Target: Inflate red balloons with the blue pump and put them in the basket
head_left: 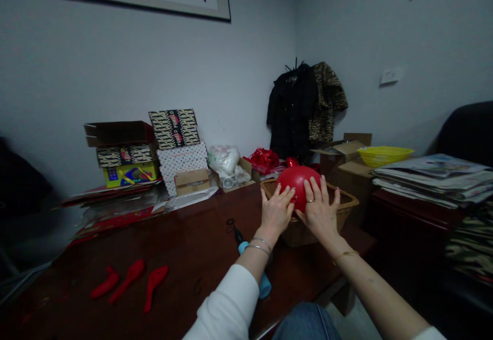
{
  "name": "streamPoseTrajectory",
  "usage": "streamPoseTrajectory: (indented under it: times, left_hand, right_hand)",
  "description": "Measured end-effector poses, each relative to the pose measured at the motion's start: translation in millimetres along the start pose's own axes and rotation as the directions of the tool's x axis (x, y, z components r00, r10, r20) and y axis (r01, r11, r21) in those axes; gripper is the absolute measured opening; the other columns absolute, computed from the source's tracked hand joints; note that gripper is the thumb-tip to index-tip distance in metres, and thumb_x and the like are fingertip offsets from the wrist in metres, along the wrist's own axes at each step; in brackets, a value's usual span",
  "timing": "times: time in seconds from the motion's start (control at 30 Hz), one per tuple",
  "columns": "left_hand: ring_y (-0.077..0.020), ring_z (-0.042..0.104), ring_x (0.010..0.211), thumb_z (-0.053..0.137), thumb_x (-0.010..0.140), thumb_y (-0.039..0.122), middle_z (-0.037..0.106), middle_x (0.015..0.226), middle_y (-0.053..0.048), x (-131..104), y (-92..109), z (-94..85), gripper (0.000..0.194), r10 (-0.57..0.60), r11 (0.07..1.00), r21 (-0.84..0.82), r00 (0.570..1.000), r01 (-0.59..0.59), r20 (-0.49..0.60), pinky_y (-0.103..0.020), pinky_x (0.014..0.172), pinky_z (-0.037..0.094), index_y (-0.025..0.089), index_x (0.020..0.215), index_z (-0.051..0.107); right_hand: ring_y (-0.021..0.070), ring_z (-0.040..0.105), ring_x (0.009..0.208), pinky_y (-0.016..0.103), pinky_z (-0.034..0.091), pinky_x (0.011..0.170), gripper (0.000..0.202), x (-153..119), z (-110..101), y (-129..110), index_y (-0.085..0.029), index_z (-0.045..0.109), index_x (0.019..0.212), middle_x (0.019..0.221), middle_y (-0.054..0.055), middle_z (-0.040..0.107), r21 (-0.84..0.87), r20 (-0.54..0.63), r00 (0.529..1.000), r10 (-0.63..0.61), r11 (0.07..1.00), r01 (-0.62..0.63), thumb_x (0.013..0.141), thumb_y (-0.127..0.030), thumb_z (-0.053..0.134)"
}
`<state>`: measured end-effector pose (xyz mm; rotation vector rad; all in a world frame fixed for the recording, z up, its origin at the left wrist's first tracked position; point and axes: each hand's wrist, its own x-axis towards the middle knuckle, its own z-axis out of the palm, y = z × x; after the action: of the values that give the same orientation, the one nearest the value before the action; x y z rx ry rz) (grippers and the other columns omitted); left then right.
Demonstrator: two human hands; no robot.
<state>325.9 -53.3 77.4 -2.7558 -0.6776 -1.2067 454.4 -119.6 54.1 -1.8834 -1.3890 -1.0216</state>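
Observation:
An inflated red balloon (299, 181) is between my two hands, at the mouth of a wicker basket (348, 204). My left hand (277, 209) presses its fingers on the balloon's near left side. On the right side, my right hand (319, 206) lies with fingers spread over the balloon, a ring on one finger. Whether the balloon touches the basket is hidden behind my hands. Beside my left forearm lies a blue hand pump (264, 286) with a black nozzle, partly covered by the arm. Three limp red balloons (127, 281) rest on the dark table at the left.
Stacked boxes (181, 163) and a carton with plastic bags (225, 163) line the table's back edge. Right of the basket are cardboard boxes (346, 170), a yellow basket (385, 156) and piled newspapers (435, 181). Thin black loops (230, 223) lie near the pump.

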Motion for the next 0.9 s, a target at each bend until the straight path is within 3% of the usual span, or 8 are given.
streamPoseTrajectory:
  times: [0.2,0.47,0.7,0.9]
  left_hand:
    - [-0.0265,0.036,0.131,0.04,0.091,0.044,0.049,0.136,-0.007,-4,3,5.4,0.047,0.002,0.997,-0.071,0.992,0.007,0.125,-0.067,0.103,0.019,0.027,0.135,0.041]
    - [-0.0273,0.032,0.134,0.033,0.093,0.045,0.051,0.135,-0.007,-18,-13,-4.7,0.048,-0.044,0.999,-0.017,0.996,0.045,0.073,-0.065,0.104,0.02,0.025,0.135,0.042]
    - [-0.0273,0.03,0.135,0.034,0.093,0.043,0.05,0.135,-0.008,-32,-27,-18.8,0.048,-0.089,0.994,0.07,0.996,0.088,0.021,-0.063,0.104,0.021,0.023,0.135,0.042]
    - [-0.0271,0.029,0.135,0.034,0.093,0.043,0.05,0.135,-0.008,-43,-38,-26.5,0.047,-0.107,0.992,0.076,0.994,0.106,0.01,-0.063,0.104,0.021,0.024,0.135,0.043]
  right_hand:
    - [0.0352,0.004,0.138,0.062,0.007,0.102,0.086,-4,4,15,-0.007,0.014,0.143,0.147,0.021,0.024,-0.055,0.013,0.999,0.037,0.998,-0.036,0.078,-0.045,0.055]
    - [0.0367,0.006,0.137,0.062,0.007,0.103,0.09,-13,-3,15,-0.006,0.017,0.143,0.147,0.022,0.023,-0.025,0.009,1.0,0.013,1.0,-0.012,0.078,-0.06,0.05]
    - [0.0343,0.008,0.138,0.063,0.007,0.103,0.07,-6,-8,-7,-0.014,0.03,0.14,0.148,0.017,0.027,-0.022,0.02,1.0,-0.011,1.0,0.011,0.083,-0.047,0.051]
    - [0.0343,0.008,0.138,0.066,0.006,0.101,0.052,-6,5,-16,-0.016,0.041,0.135,0.143,0.014,0.037,-0.085,0.061,0.998,-0.017,0.996,0.022,0.09,-0.041,0.041]
